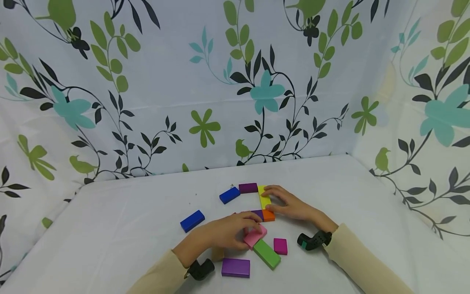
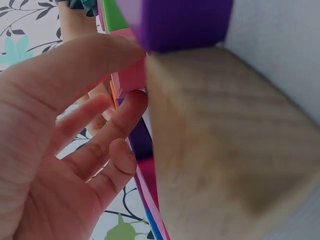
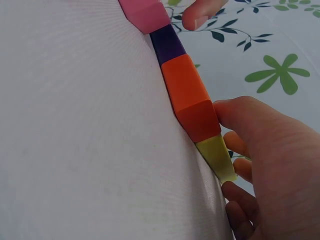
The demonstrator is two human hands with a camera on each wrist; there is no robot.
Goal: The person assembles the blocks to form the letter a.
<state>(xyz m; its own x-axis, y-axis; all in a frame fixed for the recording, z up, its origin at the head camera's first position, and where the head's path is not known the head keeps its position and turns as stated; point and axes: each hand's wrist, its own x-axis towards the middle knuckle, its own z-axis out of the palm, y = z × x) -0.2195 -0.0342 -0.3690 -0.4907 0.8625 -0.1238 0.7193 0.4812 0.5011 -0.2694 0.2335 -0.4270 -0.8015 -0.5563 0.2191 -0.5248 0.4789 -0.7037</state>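
Grainy wood block [image 2: 225, 130] nr L hand [image 1: 228, 231] pinching boxy pink block [image 1: 255, 237]

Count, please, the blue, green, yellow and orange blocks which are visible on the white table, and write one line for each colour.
Blue blocks: 2
Green block: 1
Yellow block: 1
Orange block: 1
Total: 5

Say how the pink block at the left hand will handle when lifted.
The pink block looks stiff, judging by its straight edges. Its flat faces make rolling unlikely. Lifting could nudge the green block beside it.
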